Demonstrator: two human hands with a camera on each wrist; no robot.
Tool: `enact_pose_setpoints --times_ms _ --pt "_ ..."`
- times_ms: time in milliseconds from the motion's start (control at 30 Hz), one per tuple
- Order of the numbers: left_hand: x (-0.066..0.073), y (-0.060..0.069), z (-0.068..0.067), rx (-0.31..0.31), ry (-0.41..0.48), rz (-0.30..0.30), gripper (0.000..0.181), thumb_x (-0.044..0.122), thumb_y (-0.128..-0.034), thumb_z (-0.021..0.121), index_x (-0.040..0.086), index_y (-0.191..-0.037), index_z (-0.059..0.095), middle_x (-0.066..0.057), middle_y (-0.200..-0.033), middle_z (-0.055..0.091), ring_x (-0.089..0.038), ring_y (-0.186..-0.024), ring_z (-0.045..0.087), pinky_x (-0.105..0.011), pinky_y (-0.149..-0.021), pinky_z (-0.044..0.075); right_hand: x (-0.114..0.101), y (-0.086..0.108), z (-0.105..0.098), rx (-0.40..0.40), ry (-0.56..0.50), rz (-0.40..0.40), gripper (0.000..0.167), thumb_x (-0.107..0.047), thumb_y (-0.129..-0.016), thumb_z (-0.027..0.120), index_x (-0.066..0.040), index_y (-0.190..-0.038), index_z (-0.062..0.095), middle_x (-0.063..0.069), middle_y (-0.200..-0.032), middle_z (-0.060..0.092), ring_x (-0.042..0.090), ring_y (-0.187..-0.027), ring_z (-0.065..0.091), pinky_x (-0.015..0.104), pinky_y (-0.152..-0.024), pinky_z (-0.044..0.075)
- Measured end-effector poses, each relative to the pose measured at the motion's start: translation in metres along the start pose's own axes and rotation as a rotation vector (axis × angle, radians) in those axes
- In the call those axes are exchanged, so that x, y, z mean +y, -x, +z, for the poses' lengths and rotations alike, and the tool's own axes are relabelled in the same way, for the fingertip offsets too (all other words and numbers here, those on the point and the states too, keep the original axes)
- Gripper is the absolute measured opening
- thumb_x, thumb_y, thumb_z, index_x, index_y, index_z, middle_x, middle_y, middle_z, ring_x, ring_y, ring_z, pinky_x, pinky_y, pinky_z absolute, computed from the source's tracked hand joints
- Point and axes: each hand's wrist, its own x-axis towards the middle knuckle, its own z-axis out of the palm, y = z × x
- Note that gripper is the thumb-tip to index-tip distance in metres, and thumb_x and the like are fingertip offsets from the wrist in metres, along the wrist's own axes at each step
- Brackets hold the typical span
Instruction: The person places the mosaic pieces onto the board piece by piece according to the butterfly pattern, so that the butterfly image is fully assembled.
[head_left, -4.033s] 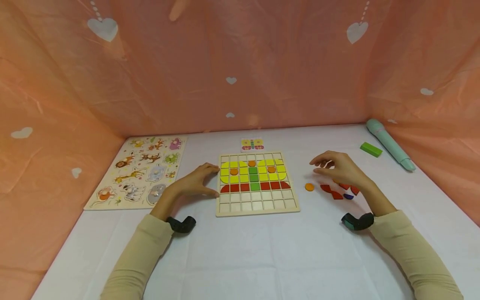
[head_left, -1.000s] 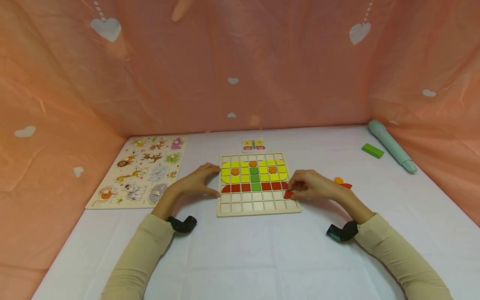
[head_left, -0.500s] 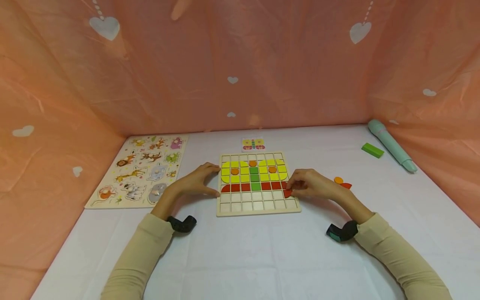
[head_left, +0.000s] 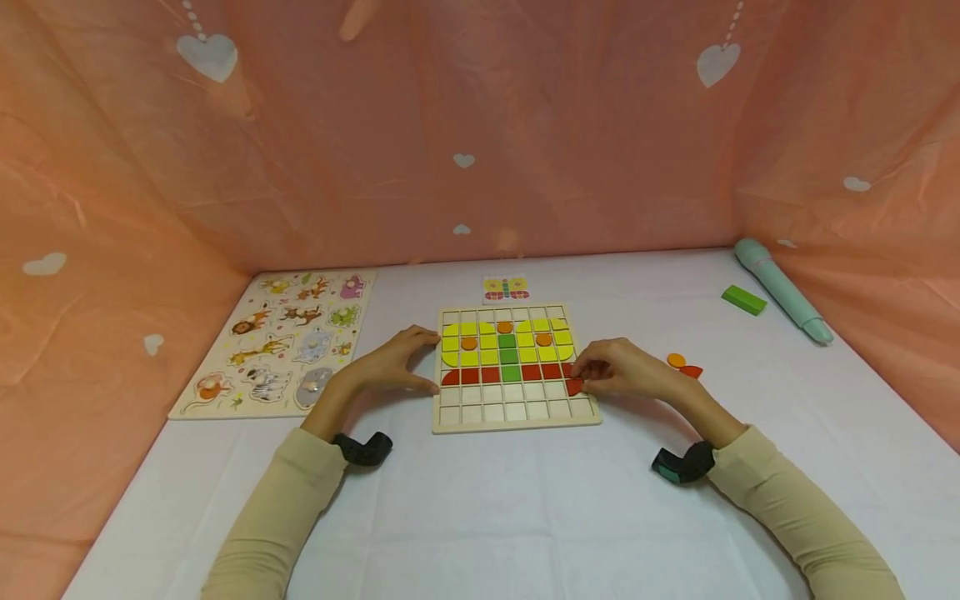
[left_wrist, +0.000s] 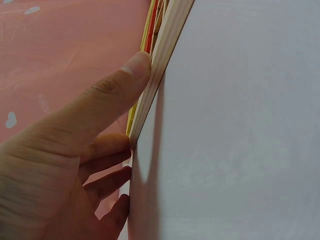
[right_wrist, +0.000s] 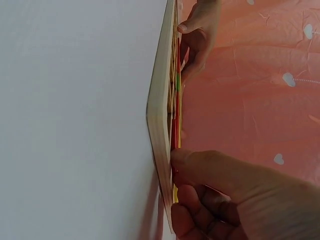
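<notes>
A wooden grid board (head_left: 502, 412) lies on the table with yellow, green, red and orange tiles set in a butterfly shape. My left hand (head_left: 390, 363) rests its thumb and fingertips against the board's left edge, fingers fairly straight. Over the board's right side my right hand (head_left: 626, 369) pinches a red rounded tile (head_left: 574, 387), just below the right end of the red row (head_left: 532, 372). In the right wrist view the thumb and fingers are at the board's edge, and the tile is mostly hidden.
Behind the board lies a butterfly picture card (head_left: 506, 289). An animal puzzle (head_left: 277, 342) is at left. Loose on the right are an orange disc (head_left: 677, 360), a red piece (head_left: 692, 372), a green block (head_left: 743, 300) and a mint microphone-shaped object (head_left: 783, 290).
My right hand has moved left from above the loose pieces to the board, now with a red tile, which has since turned slightly in place. The left hand stays at the board's edge.
</notes>
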Motion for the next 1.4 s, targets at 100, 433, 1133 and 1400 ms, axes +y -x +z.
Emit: enact_pose_setpoints --times_ms 100,433,1133,1400 --pt "-0.001 0.000 0.000 0.000 0.003 0.002 0.084 0.033 -0.0723 0.080 -0.001 -0.138 0.040 -0.017 -0.139 0.038 -0.032 -0.132 0.031 -0.047 -0.113 0.021 0.001 0.001 -0.003 0.000 0.004 -0.010 0.015 -0.009 -0.080 0.072 -0.007 -0.094 0.069 -0.001 -0.088 0.064 0.010 -0.076 0.055 0.023 -0.066 0.052" --pt "-0.001 0.000 0.000 -0.001 -0.002 0.003 0.084 0.034 -0.0723 0.079 0.000 -0.138 0.040 -0.016 -0.139 0.038 -0.031 -0.132 0.031 -0.047 -0.113 0.021 0.027 0.042 -0.060 0.161 0.016 0.117 0.023 -0.005 -0.079 0.073 -0.004 -0.101 0.066 0.006 -0.095 0.065 0.014 -0.081 0.055 0.027 -0.076 0.052" --pt "-0.001 0.000 0.000 0.011 -0.031 0.004 0.083 0.033 -0.0723 0.079 -0.001 -0.137 0.041 -0.016 -0.139 0.039 -0.032 -0.132 0.032 -0.047 -0.112 0.022 0.065 0.072 -0.061 0.106 0.047 0.434 0.026 -0.021 -0.078 0.076 -0.003 -0.093 0.065 0.000 -0.077 0.059 0.015 -0.070 0.052 0.020 -0.058 0.047" --pt "-0.002 0.000 0.001 0.004 -0.021 0.006 0.083 0.034 -0.0724 0.079 0.000 -0.138 0.041 -0.016 -0.139 0.038 -0.032 -0.132 0.031 -0.047 -0.113 0.021 0.031 0.037 -0.049 0.182 0.074 0.220 0.025 -0.007 -0.077 0.074 -0.001 -0.100 0.066 0.003 -0.087 0.062 0.017 -0.079 0.055 0.022 -0.068 0.050"
